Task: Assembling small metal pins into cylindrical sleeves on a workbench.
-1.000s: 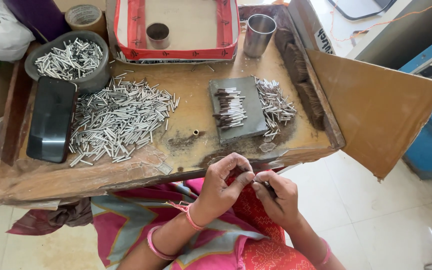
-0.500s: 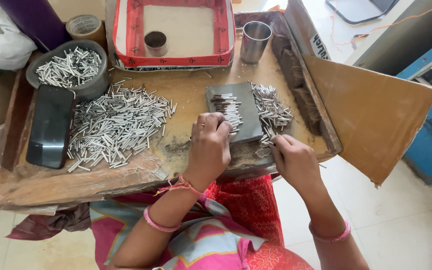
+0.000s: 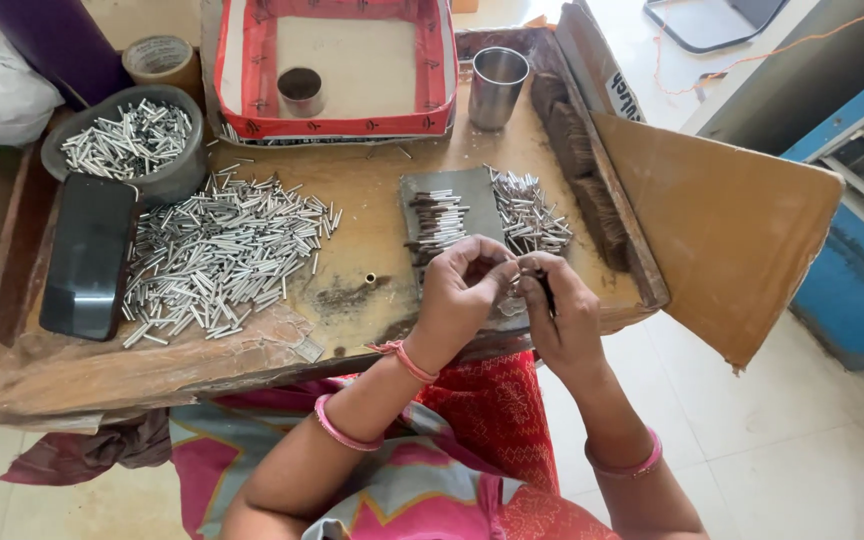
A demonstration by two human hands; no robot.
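I see a small dark stick (image 3: 549,290) at frame centre, pinched in my right hand (image 3: 564,318) fingers; my left hand (image 3: 460,296) curls beside it, fingertips pressed together, above the grey slab (image 3: 452,195) on the tabletop (image 3: 372,215)

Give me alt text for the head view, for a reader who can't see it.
Both hands meet over the near edge of a wooden tray, left hand and right hand pinching something small between them. A heap of small metal tubes lies to the left, beside a dark phone and a grey bowl of tubes.
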